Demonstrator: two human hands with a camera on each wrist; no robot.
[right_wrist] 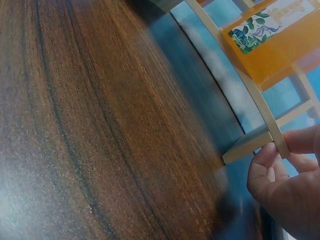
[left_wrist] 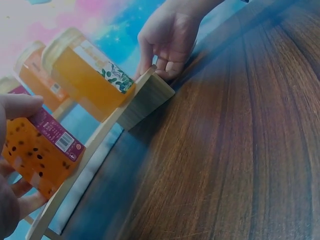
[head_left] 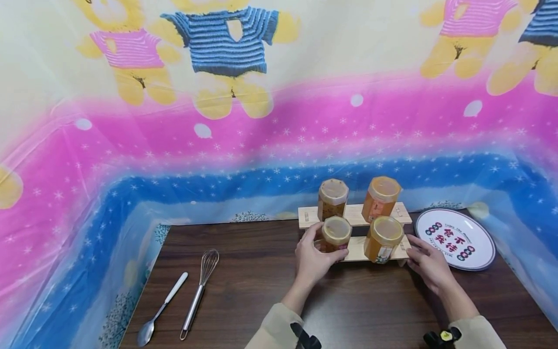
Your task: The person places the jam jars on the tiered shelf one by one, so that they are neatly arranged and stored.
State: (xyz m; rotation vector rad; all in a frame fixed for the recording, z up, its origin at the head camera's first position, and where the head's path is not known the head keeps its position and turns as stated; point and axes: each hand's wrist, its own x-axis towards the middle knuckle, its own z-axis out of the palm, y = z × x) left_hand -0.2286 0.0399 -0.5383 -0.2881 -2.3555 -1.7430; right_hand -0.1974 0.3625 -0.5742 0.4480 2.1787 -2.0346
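A two-step wooden rack [head_left: 355,249] stands on the table and bears several capped jars. My left hand [head_left: 313,259] grips the front-left jar [left_wrist: 37,150], its thumb and fingers on either side. That jar has orange contents with dark seeds and a purple label, and sits on the lower step. With thumb and fingers, my right hand [right_wrist: 292,185] pinches the right end of the lower step. Beside it stands a jar of amber contents [head_left: 383,241] with a leafy label. On the upper step are a speckled jar [head_left: 332,201] and an orange jar [head_left: 380,199].
A white plate [head_left: 477,232] with red and black print lies right of the rack. On the left of the dark wooden table [head_left: 244,291] lie a whisk [head_left: 200,293] and a spoon [head_left: 163,308] with a white handle. A printed cloth [head_left: 261,184] hangs behind.
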